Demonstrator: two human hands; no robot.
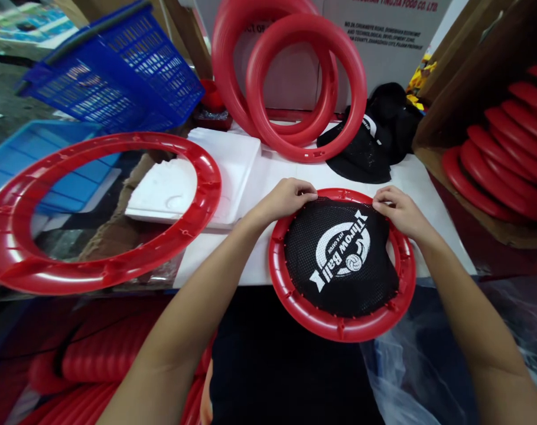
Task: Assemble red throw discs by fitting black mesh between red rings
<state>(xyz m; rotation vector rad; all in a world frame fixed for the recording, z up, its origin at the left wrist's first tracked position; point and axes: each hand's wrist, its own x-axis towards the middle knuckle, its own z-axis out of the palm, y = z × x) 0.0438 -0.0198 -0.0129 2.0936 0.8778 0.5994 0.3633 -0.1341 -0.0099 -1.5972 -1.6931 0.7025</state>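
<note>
A red plastic ring (301, 316) rests at the table's front edge and juts out over it. Black mesh netting (303, 248) with white "Throw Ball" print covers most of its opening, with a gap along the right side. My left hand (290, 198) pinches the netting's edge at the ring's upper left. At the upper right, my right hand (396, 209) grips the netting's edge with thumb and fingers pressed together. More black printed netting (361, 153) lies heaped beyond my right hand.
Two red rings (310, 154) lean against a cardboard box (383, 53). A large red ring (95, 283) lies at left near white foam (224, 147). Behind it are a blue basket (117, 71) and a light-blue tray (68, 177). Red rings (503, 159) fill a box at right.
</note>
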